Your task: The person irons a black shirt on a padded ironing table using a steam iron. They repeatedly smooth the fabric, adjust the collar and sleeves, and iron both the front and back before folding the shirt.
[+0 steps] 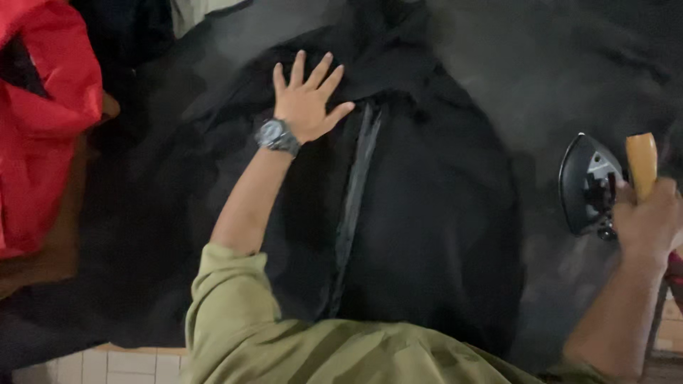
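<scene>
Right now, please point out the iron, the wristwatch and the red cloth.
iron [585, 186], head view, on its dark soleplate.
wristwatch [274, 133], head view, on its dial.
red cloth [39, 135], head view, on its middle fold.

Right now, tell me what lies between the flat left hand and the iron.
In the head view, only black garment with its long seam strip lies between the left hand and the iron, held by the right hand.

A red bag [39, 121] at the left; pale tiles [107, 366] below
</scene>
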